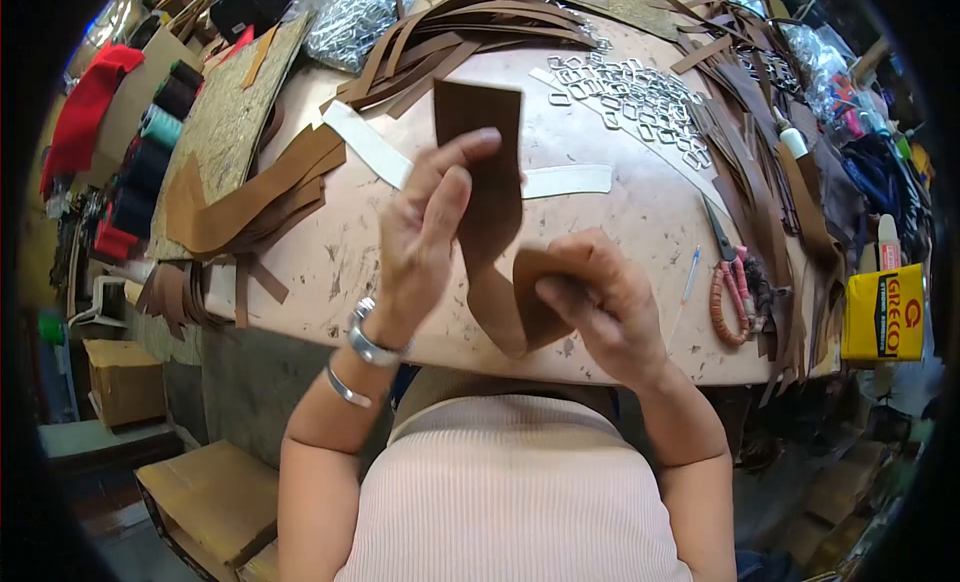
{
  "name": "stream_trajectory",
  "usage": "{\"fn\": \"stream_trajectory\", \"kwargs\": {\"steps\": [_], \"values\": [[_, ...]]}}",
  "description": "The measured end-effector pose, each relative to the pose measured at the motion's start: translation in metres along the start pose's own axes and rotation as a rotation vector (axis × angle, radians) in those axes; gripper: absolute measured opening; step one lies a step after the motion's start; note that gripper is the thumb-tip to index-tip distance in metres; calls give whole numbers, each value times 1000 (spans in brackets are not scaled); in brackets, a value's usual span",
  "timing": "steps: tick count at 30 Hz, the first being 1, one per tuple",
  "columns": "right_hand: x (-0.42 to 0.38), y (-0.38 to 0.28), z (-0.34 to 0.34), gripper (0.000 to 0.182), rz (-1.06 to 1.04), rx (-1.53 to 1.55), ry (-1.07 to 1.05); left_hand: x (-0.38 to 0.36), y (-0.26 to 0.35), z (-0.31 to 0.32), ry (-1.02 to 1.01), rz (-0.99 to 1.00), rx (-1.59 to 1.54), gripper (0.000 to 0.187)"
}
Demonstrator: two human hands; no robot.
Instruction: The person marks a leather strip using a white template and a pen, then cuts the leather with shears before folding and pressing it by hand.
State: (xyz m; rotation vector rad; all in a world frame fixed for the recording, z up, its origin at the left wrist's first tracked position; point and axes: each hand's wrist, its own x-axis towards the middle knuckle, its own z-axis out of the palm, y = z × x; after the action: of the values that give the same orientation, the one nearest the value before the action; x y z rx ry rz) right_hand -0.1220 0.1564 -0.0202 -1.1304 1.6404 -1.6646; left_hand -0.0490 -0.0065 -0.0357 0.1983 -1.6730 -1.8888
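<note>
A wide brown leather strip (pixel 490 212) hangs in a loop between my hands, above the table's near edge. My left hand (pixel 430 202) grips it near its upper end, fingers across the face and thumb bent in. My right hand (pixel 605 302) pinches the other end, which curls over toward me. Behind the strip lies a white strip (pixel 568 180), partly hidden by it and my left hand. Left of my left hand, a stack of similar brown strips (pixel 265 197) rests on the table.
Metal buckles (pixel 640 97) lie scattered at the back right. Scissors with wrapped handles (pixel 730 292) and a pen (pixel 691 272) are on the right, near a yellow tin (pixel 885 312). Long brown straps (pixel 470 27) cross the back. Thread spools (pixel 160 127) stand at left; a cardboard box (pixel 210 502) sits below.
</note>
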Motion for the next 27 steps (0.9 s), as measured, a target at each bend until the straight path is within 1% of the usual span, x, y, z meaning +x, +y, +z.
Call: {"fn": "stream_trajectory", "kwargs": {"steps": [1,2,3,5,6,8,9,10,11,12,14,15,16,17,19,21,22,23,24,27], "values": [[4,2,-3,22,9,63,60,-7,-3,11,-40,25,-116,45],[7,-3,1,23,58,186,167,-13,-6,22,-83,46,-233,56],[9,0,1,23,73,182,176,-18,-10,26,-103,90,-286,54],[12,8,0,23,112,180,190,-17,-14,31,-126,252,-13,45],[11,8,2,19,120,258,212,-19,-16,35,-87,204,-55,40],[11,7,0,19,-57,-138,277,-17,-16,42,-11,120,-137,32],[11,7,-1,18,-148,-337,308,-15,-12,44,-12,101,-230,31],[9,9,-3,17,-233,-458,362,-13,-5,46,-13,81,-323,31],[9,10,-3,16,-263,-397,353,-11,0,47,-14,61,-415,31],[9,10,-4,16,-291,-335,343,-10,1,50,45,55,-434,32],[6,10,-7,14,-264,-222,290,-10,2,56,97,51,-440,32],[3,9,-9,13,-210,-173,247,-10,2,58,123,48,-443,33],[0,8,-11,12,-156,-124,204,-11,-1,58,107,40,-499,29],[-3,7,-12,12,-102,-74,159,-10,-2,58,110,77,-442,25],[-9,10,-10,14,-53,70,215,-10,-5,56,124,142,-326,19],[-18,10,-18,15,39,60,195,-9,-6,47,81,131,-180,16],[-20,14,-21,16,-8,-40,178,-9,-6,42,63,107,-119,15],[-23,17,-22,17,-4,-46,181,-10,-7,40,45,83,-59,14],[-25,19,-22,18,1,-52,184,-11,-8,39,90,58,-101,13],[-29,27,-26,22,0,-135,188,-8,-10,38,90,67,-67,12]]}}
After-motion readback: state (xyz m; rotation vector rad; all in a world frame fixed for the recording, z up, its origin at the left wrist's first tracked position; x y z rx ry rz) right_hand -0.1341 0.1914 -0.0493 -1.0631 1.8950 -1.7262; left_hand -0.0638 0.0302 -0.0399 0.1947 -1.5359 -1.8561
